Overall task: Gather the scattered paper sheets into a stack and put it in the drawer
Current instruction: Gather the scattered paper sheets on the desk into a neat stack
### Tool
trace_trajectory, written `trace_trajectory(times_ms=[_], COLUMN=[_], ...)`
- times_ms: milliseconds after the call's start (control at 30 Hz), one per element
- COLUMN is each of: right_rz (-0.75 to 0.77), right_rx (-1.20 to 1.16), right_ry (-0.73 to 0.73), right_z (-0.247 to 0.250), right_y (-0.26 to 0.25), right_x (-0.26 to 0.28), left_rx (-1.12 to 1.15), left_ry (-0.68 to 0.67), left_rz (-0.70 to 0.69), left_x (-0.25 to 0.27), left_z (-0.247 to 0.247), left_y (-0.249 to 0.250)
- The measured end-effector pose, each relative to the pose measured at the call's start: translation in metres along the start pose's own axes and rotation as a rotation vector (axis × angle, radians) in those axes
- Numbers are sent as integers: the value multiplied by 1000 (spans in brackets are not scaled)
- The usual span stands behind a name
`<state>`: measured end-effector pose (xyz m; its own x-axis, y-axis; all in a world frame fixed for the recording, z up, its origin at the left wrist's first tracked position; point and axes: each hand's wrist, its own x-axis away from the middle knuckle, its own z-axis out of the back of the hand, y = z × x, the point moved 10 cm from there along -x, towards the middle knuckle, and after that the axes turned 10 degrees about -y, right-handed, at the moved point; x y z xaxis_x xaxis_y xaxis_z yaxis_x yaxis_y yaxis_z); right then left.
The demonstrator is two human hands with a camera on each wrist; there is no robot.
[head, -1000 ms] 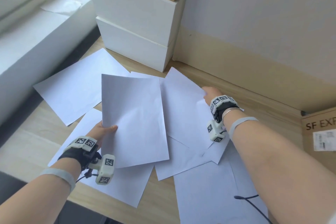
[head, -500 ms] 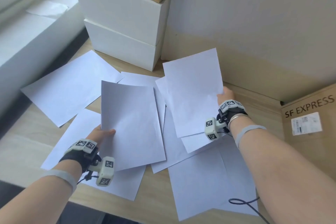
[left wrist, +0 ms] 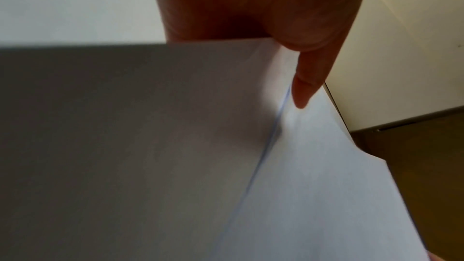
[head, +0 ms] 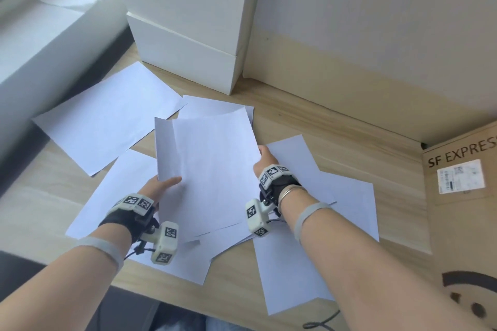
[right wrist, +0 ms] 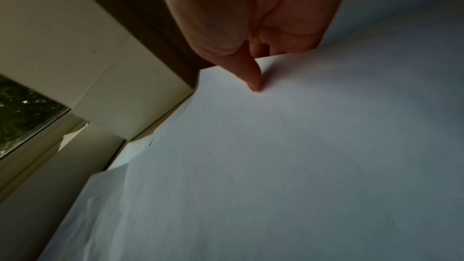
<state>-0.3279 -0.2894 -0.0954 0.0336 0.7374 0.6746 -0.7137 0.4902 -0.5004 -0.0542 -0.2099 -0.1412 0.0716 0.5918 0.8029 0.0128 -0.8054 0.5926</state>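
Observation:
Two white paper sheets [head: 212,166] overlap in the air above the wooden table [head: 344,148], the upper one shifted a little right of the lower. My left hand [head: 164,187] pinches their near left edge, thumb on top [left wrist: 305,90]. My right hand [head: 265,158] pinches the upper sheet [right wrist: 288,156] at its right edge. Several more white sheets lie scattered flat: one at the far left [head: 107,118], one under my left wrist [head: 118,188], others to the right [head: 347,207] and near the front edge [head: 290,274]. No drawer is in view.
Stacked white boxes [head: 188,43] with a brown carton on top stand at the back against the wall. A cardboard box marked SF EXPRESS [head: 462,196] stands at the right. A white ledge [head: 35,43] runs along the left. A dark cable [head: 322,324] lies by the front edge.
My right hand lifted a sheet from the right side of the pile and carried it left onto the sheet in my left hand. The left hand stayed about where it was.

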Motion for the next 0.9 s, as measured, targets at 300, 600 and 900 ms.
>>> trace_trajectory(times_ms=[300, 600, 900], right_rz=[77, -5, -68], right_rx=[28, 36, -93], right_ry=[-126, 93, 125], right_z=[-60, -12, -12], right_y=[-37, -34, -44], right_x=[3, -15, -29], left_rx=[-34, -7, 55], left_ry=[15, 65, 109], left_rz=[9, -65, -56], left_x=[-27, -5, -7], left_z=[14, 25, 66], left_y=[-16, 11, 0])
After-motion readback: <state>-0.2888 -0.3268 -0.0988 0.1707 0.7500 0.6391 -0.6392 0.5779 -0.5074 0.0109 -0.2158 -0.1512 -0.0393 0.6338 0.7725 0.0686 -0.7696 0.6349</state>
